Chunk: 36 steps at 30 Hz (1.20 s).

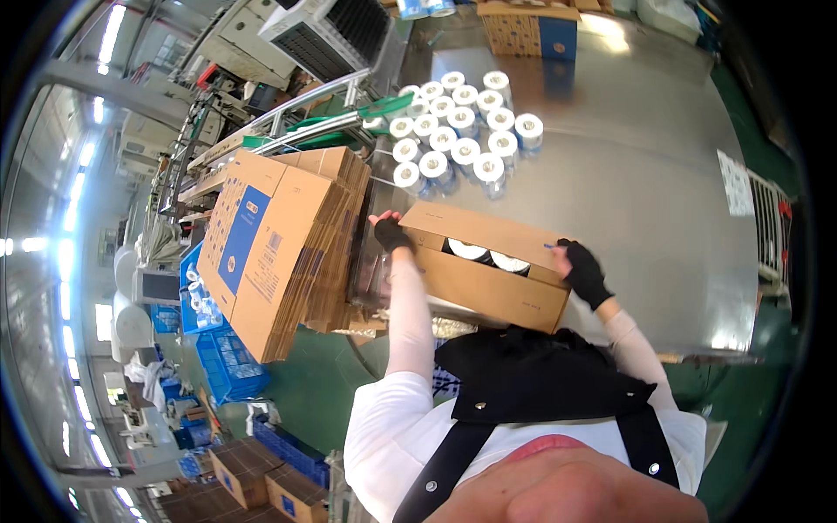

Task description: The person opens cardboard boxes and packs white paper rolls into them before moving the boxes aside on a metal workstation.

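Note:
A long brown cardboard box (497, 292) lies on the near edge of the steel table, in front of my body. Its top flaps stand partly apart, and white-topped rolls (471, 251) show in the gap. At the box's left end is my left hand (391, 230) in a black fingerless glove, its fingers stretched out past the corner. My right hand (584, 272), gloved the same way, is closed at the right end, thumb and fingers on the flap's edge. Farther off stands a cluster of several white rolls in clear wrap (464, 122).
Flat folded cartons (270, 244) are stacked on the left, close to my left arm. Behind them a conveyor with green guides (323, 131) reaches the steel table (645, 200). Another carton (523, 33) stands at the far edge. Blue crates (228, 362) sit lower left.

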Tool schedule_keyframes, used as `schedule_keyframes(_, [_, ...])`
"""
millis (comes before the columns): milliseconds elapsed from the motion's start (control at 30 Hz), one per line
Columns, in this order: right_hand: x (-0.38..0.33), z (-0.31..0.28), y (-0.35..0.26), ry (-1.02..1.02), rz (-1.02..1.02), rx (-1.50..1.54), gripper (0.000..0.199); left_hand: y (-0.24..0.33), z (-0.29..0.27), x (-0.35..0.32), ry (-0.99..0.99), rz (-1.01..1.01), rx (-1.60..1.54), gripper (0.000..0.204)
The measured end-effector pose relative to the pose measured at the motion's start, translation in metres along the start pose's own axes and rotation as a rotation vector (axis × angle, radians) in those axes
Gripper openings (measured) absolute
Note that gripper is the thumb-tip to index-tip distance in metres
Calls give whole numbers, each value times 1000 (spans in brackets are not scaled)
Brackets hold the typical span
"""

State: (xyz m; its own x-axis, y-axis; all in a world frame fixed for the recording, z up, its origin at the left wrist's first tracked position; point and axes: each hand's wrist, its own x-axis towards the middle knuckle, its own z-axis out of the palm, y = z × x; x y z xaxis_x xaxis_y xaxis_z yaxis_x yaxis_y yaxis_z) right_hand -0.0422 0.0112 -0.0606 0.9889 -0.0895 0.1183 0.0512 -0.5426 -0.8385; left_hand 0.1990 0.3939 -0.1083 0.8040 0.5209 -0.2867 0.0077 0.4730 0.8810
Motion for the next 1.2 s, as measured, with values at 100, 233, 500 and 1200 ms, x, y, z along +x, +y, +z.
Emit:
schedule_keyframes(100, [-13,14,-45,-159,-433,-508,84,45,-59,54,-324,-198,354,51])
schedule_keyframes(233, [-21,-20,-22,-248,-349,-668,80,-14,-15,1,-541,-215,1048,41])
schedule_keyframes(500, [-53,-87,-30,-295,-325,-676,76,-59,7,-222,-472,-541,147,54])
schedule_keyframes(1200, [-166,-269,157,-311,617,-1075,57,-16,-137,-148,-191,588,352,13])
